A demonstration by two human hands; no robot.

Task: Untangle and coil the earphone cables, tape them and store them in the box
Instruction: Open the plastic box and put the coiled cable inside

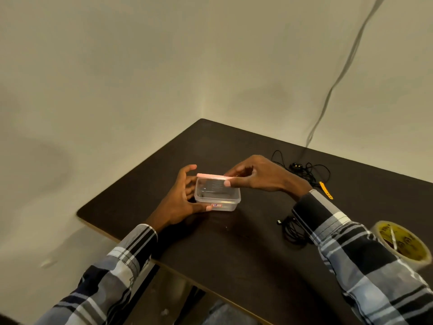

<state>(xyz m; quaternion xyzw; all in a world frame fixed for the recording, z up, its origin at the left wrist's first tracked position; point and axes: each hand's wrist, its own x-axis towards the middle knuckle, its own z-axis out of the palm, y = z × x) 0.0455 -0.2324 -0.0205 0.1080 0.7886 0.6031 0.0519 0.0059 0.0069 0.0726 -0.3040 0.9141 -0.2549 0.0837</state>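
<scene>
A small clear plastic box (pixel 226 205) stands on the dark table (pixel 234 249), with a red label on its front wall. My left hand (pixel 180 202) grips the box's left side. My right hand (pixel 255 175) holds the pink lid (pixel 210 176), which is raised at the far edge above the box. A tangled black earphone cable (pixel 304 171) lies behind my right wrist. A second black cable bundle (pixel 293 229) lies by my right sleeve, partly hidden under it. A roll of tape (pixel 403 242) sits at the right edge.
A small yellow tool (pixel 325 190) lies next to the far tangle. A grey wire (pixel 346 66) hangs down the wall to the table's back edge. The table fills a wall corner; its left edge drops off near my left forearm.
</scene>
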